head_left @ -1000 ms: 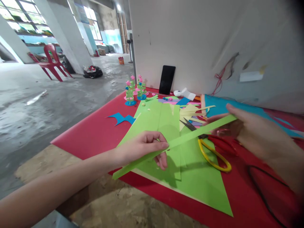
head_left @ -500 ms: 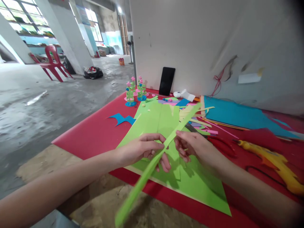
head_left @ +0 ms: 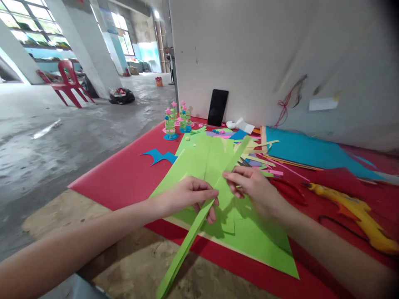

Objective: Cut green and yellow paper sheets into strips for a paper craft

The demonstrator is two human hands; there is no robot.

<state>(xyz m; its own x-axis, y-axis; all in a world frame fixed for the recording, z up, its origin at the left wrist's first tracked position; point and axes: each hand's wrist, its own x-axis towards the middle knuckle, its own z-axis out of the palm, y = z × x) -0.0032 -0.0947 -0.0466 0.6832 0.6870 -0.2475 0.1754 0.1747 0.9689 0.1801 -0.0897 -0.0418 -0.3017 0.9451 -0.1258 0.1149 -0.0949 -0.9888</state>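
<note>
Pinching green strip [head_left: 187, 247] at frame centre with left hand [head_left: 199, 195], apparently to steady it
Pinching it slightly higher with right hand [head_left: 249, 180], likely to keep it straight
Holding both hands close, not touching each other, with strip slanting from bottom edge toward upper centre, above green sheets [head_left: 196, 162]; single or doubled, cannot tell
With glue gun [head_left: 358, 207] on red counter [head_left: 124, 178] at right, presumably for easy reach
With phone [head_left: 218, 107] leaned on wall [head_left: 264, 62] at upper centre, presumably to stand upright
</note>
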